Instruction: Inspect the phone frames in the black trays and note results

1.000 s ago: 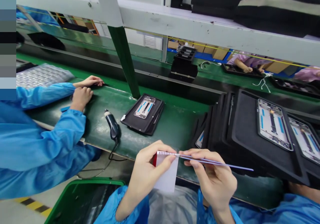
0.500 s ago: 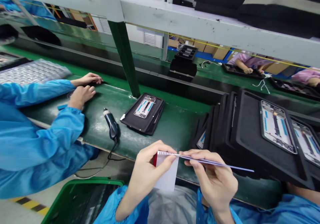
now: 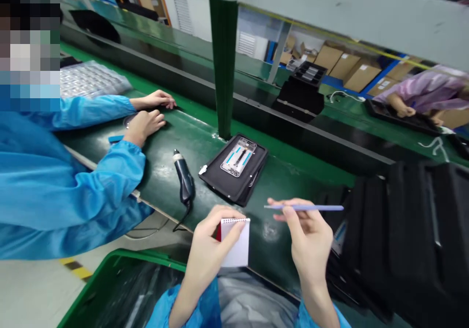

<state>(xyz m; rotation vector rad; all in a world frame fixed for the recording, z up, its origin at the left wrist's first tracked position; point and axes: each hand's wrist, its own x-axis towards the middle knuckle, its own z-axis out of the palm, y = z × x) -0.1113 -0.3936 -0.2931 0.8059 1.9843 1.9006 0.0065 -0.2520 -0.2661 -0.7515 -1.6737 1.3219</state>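
Hands at the near edge of the green bench [image 3: 205, 152]: we hold a small white backing sheet [image 3: 236, 242] in our left hand [image 3: 210, 250] and a thin purple strip [image 3: 306, 207] in our right hand [image 3: 309, 240]. The left thumb and fingers are closed in a pinch on the top edge of the sheet, which hangs down just in front of the bench edge. The right thumb and forefinger are pressed together on the strip near its left end, so that it lies level and points to the right, clear of the sheet; the other right fingers are loosely curled beneath. To handle the strip well, in our judgement, we grip it only by one end, keep it flat and untwisted, and let it touch nothing on its way. A black tray [image 3: 234, 169] bearing a phone frame [image 3: 239, 157] lies on the bench ahead of both hands, with a black hand tool [image 3: 184, 181] just to its left. A co-worker's blue sleeve [image 3: 73, 191] rests at far left.
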